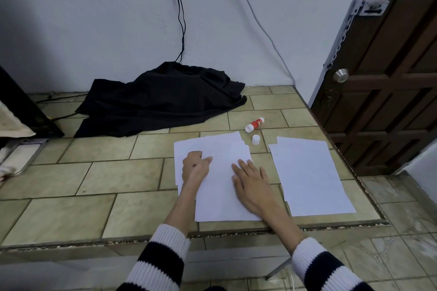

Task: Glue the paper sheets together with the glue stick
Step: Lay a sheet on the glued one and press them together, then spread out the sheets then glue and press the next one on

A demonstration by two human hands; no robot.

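Note:
A stack of white paper sheets [220, 149] lies on the tiled counter, slightly fanned at its edges. My left hand [195, 168] rests on the stack's left part with fingers curled, thumb pointing right on the top sheet. My right hand [253, 184] lies flat on the top sheet with fingers straight, pressing it down. A second pile of white sheets [309, 177] lies to the right. The red and white glue stick [255, 124] lies uncapped on its side behind the papers. Its white cap [255, 139] stands next to it.
A crumpled black cloth [163, 99] lies at the back by the wall, with cables hanging above it. A dark object and a phone-like device [23, 156] sit at the far left. The counter's front edge [212, 234] runs below the papers. A brown door [383, 66] stands at right.

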